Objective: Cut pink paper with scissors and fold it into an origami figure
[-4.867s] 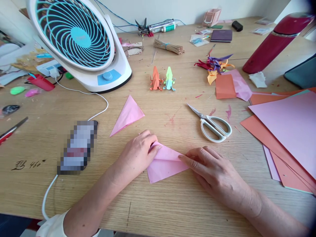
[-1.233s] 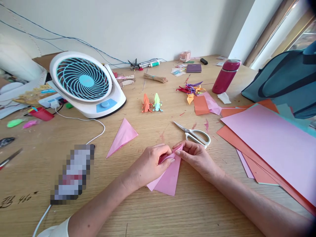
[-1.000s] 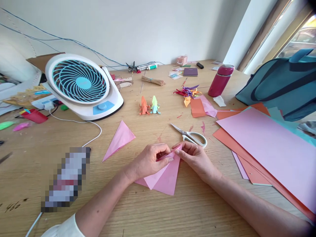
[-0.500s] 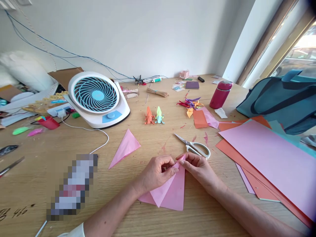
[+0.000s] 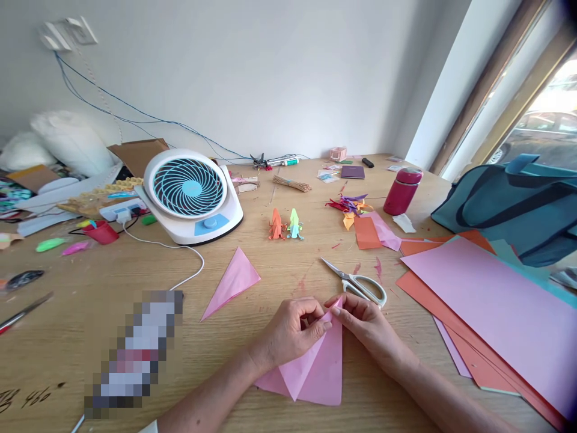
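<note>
Both hands pinch a partly folded sheet of pink paper [image 5: 322, 367] near its upper tip, low on the wooden table. My left hand [image 5: 300, 328] grips the left side of the fold with thumb and fingers. At the pointed top, my right hand [image 5: 363, 319] pinches the paper between thumb and fingertips. A loose flap hangs toward me over the wider layer below. Just beyond my right hand lie scissors [image 5: 356, 284] with white handles. A second pink folded triangle [image 5: 234, 279] rests apart, to the left of my hands.
Two small origami figures, one orange [image 5: 276, 225] and one green [image 5: 294, 225], stand mid-table. A white fan [image 5: 189, 192] is at the left rear. Large pink sheets [image 5: 491, 300] overlap orange ones on the right, near a red flask [image 5: 402, 191] and a teal bag [image 5: 505, 210].
The camera has tilted up slightly, so everything sits a little lower in view. Both hands keep the same pinch on the pink paper, with hardly any visible change in the fold.
</note>
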`<state>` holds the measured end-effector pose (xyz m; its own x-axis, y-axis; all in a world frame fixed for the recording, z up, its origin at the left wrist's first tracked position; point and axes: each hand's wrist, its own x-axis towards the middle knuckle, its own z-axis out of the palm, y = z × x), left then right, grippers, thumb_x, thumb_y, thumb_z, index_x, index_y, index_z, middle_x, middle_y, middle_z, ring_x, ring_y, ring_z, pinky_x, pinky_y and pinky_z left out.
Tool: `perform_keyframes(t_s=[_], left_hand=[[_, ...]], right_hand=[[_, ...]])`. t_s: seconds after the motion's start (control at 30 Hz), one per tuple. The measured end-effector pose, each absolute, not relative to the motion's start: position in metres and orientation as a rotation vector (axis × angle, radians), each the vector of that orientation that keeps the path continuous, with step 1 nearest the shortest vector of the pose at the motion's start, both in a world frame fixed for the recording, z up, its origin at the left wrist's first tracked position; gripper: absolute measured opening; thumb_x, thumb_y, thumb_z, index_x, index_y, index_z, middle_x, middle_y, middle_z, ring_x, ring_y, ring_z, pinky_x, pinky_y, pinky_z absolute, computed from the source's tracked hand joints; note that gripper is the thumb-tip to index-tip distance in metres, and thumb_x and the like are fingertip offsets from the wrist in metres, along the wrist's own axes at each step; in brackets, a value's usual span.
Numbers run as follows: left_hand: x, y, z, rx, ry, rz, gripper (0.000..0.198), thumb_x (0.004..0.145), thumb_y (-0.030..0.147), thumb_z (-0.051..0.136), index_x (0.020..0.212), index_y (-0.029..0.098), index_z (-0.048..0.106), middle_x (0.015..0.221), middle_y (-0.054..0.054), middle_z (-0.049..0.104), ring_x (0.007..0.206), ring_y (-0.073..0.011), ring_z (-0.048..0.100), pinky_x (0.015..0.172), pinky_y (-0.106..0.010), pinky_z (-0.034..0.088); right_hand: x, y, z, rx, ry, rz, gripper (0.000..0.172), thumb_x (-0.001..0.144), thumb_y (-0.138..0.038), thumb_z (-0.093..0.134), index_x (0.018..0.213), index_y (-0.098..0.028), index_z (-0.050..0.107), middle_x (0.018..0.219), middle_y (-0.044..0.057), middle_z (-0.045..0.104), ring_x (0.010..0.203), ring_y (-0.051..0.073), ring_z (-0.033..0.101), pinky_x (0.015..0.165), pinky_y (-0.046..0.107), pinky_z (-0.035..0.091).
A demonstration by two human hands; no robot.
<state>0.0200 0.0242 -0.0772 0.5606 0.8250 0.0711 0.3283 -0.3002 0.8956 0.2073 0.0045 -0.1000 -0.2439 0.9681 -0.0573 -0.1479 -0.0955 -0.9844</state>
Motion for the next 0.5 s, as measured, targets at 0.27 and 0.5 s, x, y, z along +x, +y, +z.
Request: perform_keyframes(t_s=[0.27, 0.5], left_hand=[[0.0213, 0.0238, -0.0746, 1.927, 0.949, 0.704, 0.022, 0.085, 0.025, 0.06, 0.067, 0.016, 0.052, 0.068, 0.002, 0.051, 0.064, -0.0098, 0.045, 0.058, -0.022, 0.035], [0.0228, 0.0228, -0.0695, 1.948, 0.977, 0.707, 0.021, 0.085, 0.026, 0.059, 0.068, 0.016, 0.054, 0.064, 0.003, 0.051, 0.061, -0.0094, 0.044, 0.057, -0.022, 0.033]], right_hand=[[0.2087, 0.0051, -0.0989, -1.034, -1.241, 1.5, 0.037, 0.08, -0.057, 0.069, 0.079, -0.021, 0.063, 0.077, 0.001, 0.06, 0.075, 0.017, 0.055, 0.072, 0.03, 0.045], [0.2087, 0.0017, -0.0943, -1.009, -1.246, 1.549, 0.041, 0.077, -0.059, 0.071, 0.076, -0.019, 0.062, 0.073, 0.0, 0.057, 0.067, 0.014, 0.048, 0.066, 0.028, 0.041]])
